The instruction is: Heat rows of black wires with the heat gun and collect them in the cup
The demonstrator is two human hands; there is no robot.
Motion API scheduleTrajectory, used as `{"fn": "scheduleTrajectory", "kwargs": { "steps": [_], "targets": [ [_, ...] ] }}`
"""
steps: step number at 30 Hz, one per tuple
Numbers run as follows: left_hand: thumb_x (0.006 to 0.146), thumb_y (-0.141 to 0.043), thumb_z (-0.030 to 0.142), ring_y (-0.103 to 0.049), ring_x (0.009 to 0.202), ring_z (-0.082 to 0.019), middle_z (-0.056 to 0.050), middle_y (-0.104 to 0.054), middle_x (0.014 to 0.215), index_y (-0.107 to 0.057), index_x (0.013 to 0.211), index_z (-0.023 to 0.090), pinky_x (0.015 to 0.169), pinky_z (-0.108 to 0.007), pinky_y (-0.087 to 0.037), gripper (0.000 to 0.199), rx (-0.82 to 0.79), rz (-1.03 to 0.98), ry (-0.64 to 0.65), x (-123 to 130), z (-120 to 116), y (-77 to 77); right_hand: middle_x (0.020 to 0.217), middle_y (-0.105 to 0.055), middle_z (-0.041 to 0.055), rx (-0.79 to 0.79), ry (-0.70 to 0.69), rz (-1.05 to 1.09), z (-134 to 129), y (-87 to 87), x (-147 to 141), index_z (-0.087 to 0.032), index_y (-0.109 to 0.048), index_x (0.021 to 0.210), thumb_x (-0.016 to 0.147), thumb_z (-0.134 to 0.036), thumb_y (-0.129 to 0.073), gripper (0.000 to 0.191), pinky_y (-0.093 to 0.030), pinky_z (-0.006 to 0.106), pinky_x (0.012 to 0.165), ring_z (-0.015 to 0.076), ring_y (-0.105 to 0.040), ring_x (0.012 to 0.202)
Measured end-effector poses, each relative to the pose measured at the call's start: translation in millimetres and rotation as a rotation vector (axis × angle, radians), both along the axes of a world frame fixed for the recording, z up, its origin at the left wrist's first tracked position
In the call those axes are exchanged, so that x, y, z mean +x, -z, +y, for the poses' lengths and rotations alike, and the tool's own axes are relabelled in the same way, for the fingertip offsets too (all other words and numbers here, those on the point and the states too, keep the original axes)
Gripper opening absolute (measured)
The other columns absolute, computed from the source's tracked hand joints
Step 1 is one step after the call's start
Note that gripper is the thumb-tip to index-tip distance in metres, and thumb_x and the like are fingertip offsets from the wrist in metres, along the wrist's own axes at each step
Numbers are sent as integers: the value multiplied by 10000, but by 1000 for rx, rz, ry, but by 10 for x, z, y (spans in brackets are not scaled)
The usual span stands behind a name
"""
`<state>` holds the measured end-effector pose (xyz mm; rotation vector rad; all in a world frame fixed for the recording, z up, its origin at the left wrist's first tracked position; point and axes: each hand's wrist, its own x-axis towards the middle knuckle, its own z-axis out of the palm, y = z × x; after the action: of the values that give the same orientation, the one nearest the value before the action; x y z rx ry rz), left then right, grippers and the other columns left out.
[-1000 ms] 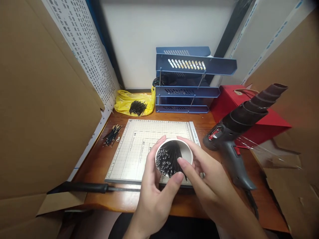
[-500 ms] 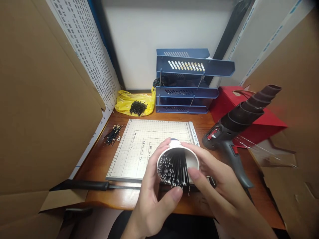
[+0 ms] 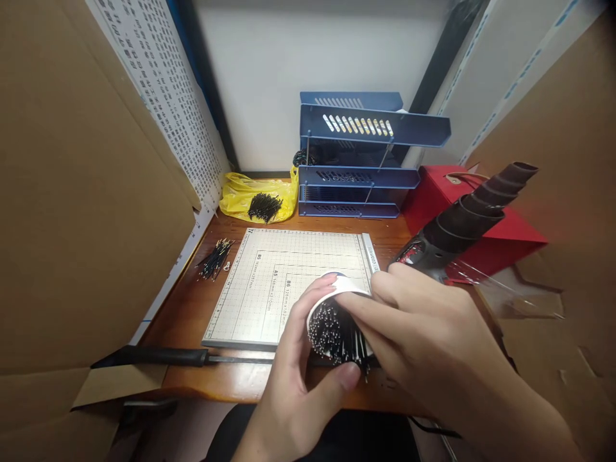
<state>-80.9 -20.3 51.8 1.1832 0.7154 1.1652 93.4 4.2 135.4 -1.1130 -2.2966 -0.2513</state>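
My left hand (image 3: 298, 391) wraps round a white cup (image 3: 353, 284), which is tilted so its mouth faces me. Inside lies a thick bundle of short black wires (image 3: 330, 330) with bare, shiny tips. My left thumb rests across the lower ends of the wires. My right hand (image 3: 423, 327) bends over the right side of the cup's mouth, its fingers reaching in among the wires. Those fingertips are hidden, so what they pinch does not show. Beneath the cup is a white gridded paper trimmer board (image 3: 245, 289).
The trimmer's black-handled arm (image 3: 163, 355) lies along the desk's front. Loose black wires (image 3: 215, 260) lie left of the board. More wires (image 3: 264, 207) sit on a yellow bag (image 3: 233, 196). Behind are blue trays (image 3: 359, 173); a heat gun (image 3: 462, 228) and red box (image 3: 520, 228) stand right.
My right hand has shifted from holding the cup's right side to reaching over its mouth, with the fingers in the opening. My left hand keeps its hold on the cup.
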Motion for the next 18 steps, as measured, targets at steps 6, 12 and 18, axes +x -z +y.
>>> {"fn": "scheduleTrajectory", "kwargs": {
  "steps": [6,12,18],
  "targets": [
    [909,-758,387,-317,1528,-341,-24,-391,1638,-464,1514,350,1258,-465,-296,674,-56,27,16,1,1,-74,620,-458,-6,-44,1,-1,56,41,-16,-182,-645,692,965,-85,-508,321,-253,315,568,147,-363,605],
    [938,-728,360,-449,1449,-312,-36,-491,1562,-457,1499,350,1190,-412,-407,623,-122,-90,18,5,17,-145,635,-539,-18,67,46,134,73,62,-8,-176,-694,818,924,-104,-598,160,-326,298,589,130,-460,613],
    [883,-800,344,-472,1418,-332,-51,-495,1543,-432,1501,346,1204,-467,-377,720,-171,-101,-9,-17,55,-189,607,-456,-57,57,-11,238,-3,23,136,-211,-660,852,917,-74,-614,158,-327,254,575,93,-402,562]
  ]
}}
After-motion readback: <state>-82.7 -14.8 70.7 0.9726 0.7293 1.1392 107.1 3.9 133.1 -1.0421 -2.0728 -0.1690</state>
